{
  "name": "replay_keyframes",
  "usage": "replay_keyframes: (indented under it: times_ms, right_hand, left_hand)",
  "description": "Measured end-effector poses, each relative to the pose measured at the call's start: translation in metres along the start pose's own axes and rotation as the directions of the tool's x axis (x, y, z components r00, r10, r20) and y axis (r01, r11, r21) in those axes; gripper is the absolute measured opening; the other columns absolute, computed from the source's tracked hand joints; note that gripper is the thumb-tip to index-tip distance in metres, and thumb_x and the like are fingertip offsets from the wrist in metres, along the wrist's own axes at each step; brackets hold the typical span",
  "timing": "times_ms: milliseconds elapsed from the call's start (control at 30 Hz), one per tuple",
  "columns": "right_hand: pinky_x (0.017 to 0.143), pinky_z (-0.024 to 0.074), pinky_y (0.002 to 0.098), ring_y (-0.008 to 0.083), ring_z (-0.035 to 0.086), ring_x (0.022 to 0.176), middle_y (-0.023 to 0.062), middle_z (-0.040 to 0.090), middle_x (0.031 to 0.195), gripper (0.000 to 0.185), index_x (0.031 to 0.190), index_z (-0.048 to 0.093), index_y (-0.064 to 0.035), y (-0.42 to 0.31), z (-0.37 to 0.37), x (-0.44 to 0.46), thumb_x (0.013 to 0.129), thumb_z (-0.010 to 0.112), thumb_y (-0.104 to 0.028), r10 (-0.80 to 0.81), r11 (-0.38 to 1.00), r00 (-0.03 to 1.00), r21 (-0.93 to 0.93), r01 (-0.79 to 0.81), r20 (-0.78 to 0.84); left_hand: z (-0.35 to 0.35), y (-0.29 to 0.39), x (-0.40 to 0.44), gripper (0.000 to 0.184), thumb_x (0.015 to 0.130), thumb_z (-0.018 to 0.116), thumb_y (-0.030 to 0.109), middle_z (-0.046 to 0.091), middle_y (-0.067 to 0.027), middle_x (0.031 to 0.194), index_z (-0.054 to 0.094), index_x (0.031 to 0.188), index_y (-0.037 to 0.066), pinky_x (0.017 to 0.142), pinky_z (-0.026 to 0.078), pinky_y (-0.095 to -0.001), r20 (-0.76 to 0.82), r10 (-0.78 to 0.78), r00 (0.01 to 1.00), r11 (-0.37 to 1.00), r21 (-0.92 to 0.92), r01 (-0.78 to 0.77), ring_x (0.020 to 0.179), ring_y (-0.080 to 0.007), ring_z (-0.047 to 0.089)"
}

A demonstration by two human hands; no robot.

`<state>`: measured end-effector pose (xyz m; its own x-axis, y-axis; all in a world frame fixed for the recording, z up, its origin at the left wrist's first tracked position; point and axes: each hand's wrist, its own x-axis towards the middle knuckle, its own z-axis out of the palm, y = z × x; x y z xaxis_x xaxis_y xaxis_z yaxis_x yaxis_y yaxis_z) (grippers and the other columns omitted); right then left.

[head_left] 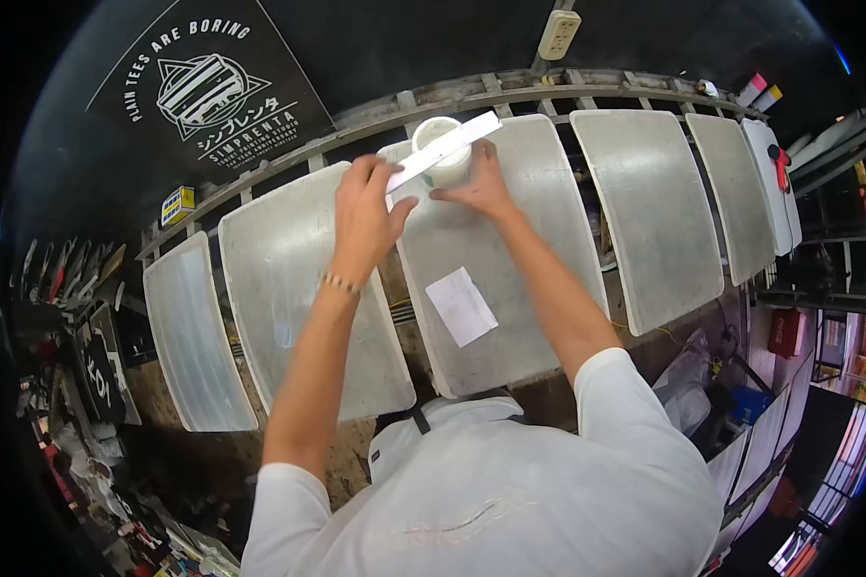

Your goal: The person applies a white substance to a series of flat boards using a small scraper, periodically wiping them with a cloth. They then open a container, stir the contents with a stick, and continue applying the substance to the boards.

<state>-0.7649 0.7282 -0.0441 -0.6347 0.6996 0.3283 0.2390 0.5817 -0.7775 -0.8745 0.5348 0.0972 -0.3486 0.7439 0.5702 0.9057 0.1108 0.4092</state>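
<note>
Hold the white strip (452,146) level with your left hand (364,213), its fingers gripping one end, and steady the white tub (449,176), beneath the strip and between both hands' fingers, with your right hand (484,186), fingers curved around its side.

"PLAIN TEES ARE BORING", "シンプレンタ", "SIMPRENTA", on black sign (207,88)

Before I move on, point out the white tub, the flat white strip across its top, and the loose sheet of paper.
White tub (450,176): head view, outer wall just below the strip.
White strip (444,152): head view, middle of its flat face.
Sheet of paper (461,306): head view, middle of its upper face.
</note>
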Motion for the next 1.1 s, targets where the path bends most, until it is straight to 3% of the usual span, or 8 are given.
replay_keyframes:
  times_ms: [100,300,433,567,633,867,1033,1100]
  right_hand:
    - [0.108,0.0409,0.0472,0.0407,0.05,0.125,0.0205,0.057,0.127,0.108,0.135,0.051,-0.0001,-0.012,0.002,0.007,0.049,0.096,-0.047,0.014,1.0,1.0,-0.001,-0.014,0.028]
    - [0.095,0.0431,0.046,0.0337,0.054,0.114,0.0137,0.064,0.116,0.093,0.124,0.059,-0.0039,-0.011,0.009,0.007,0.049,0.096,-0.044,0.088,0.993,0.994,-0.084,-0.083,0.06]
    - [0.092,0.0451,0.044,0.0343,0.052,0.104,0.0092,0.064,0.116,0.089,0.127,0.059,-0.009,-0.011,0.011,0.009,0.05,0.095,-0.037,-0.119,0.987,0.992,-0.104,0.121,0.033]
    - [0.088,0.0445,0.0441,0.0325,0.052,0.102,0.0062,0.063,0.116,0.082,0.125,0.062,-0.01,-0.041,0.009,0.005,0.051,0.092,-0.031,-0.331,0.935,0.943,-0.118,0.333,0.034]
    - [0.088,0.0444,0.044,0.0321,0.052,0.101,0.0054,0.063,0.117,0.081,0.124,0.062,-0.0105,-0.068,0.001,0.001,0.051,0.091,-0.029,-0.374,0.913,0.923,-0.142,0.383,0.088]
    - [0.086,0.0441,0.0422,0.031,0.051,0.098,0.0053,0.062,0.119,0.079,0.126,0.063,-0.011,-0.115,-0.004,-0.013,0.051,0.086,-0.019,-0.479,0.839,0.85,-0.17,0.516,0.218]
    - [0.087,0.044,0.0423,0.0312,0.05,0.099,0.005,0.062,0.121,0.082,0.128,0.063,-0.0112,-0.136,0.0,-0.024,0.05,0.086,-0.018,-0.489,0.827,0.833,-0.166,0.538,0.26]
    - [0.088,0.0439,0.0424,0.0312,0.05,0.1,0.005,0.062,0.121,0.084,0.13,0.062,-0.0115,-0.146,0.006,-0.028,0.049,0.086,-0.019,-0.512,0.815,0.82,-0.157,0.558,0.255]
  left_hand:
    - [0.036,-0.025,0.019,0.032,0.082,0.075,0.006,0.066,-0.0193,0.097,0.055,0.107,0.004,0.077,0.052,-0.0479,0.261,-0.201,0.944,0.978,-0.006,0.21,0.094,-0.0423,0.065]
    - [-0.006,-0.013,-0.002,0.017,0.092,0.068,0.006,0.067,-0.0208,0.085,0.054,0.101,0.002,0.068,0.051,-0.0488,0.138,-0.301,0.943,0.948,-0.059,0.312,0.076,-0.0442,0.064]
    - [-0.077,-0.003,-0.03,0.009,0.092,0.068,0.006,0.066,-0.02,0.085,0.061,0.094,0.0,0.064,0.049,-0.0451,0.148,-0.438,0.887,0.891,-0.059,0.45,0.072,-0.041,0.064]
    - [-0.125,0.017,-0.046,0.009,0.09,0.069,0.005,0.067,-0.0186,0.086,0.064,0.096,0.002,0.062,0.049,-0.0439,0.139,-0.432,0.891,0.901,0.025,0.433,0.072,-0.0379,0.065]
    - [-0.145,0.027,-0.054,0.007,0.09,0.068,0.006,0.065,-0.0151,0.083,0.063,0.093,0.003,0.061,0.05,-0.0441,0.13,-0.261,0.957,0.957,0.164,0.238,0.071,-0.0361,0.065]
    - [-0.125,0.015,-0.064,0.005,0.086,0.066,0.007,0.064,-0.0115,0.081,0.064,0.09,0.005,0.06,0.052,-0.0442,0.196,-0.24,0.951,0.86,0.497,0.115,0.069,-0.0339,0.065]
    - [-0.152,0.03,-0.077,0.005,0.083,0.065,0.009,0.066,-0.0122,0.079,0.064,0.081,0.005,0.059,0.052,-0.0439,0.28,-0.285,0.916,0.921,0.346,0.181,0.066,-0.0348,0.065]
    - [-0.165,0.016,-0.075,0.007,0.082,0.064,0.01,0.068,-0.0139,0.076,0.067,0.078,0.004,0.06,0.052,-0.043,0.172,-0.34,0.925,0.897,0.353,0.264,0.067,-0.0357,0.066]
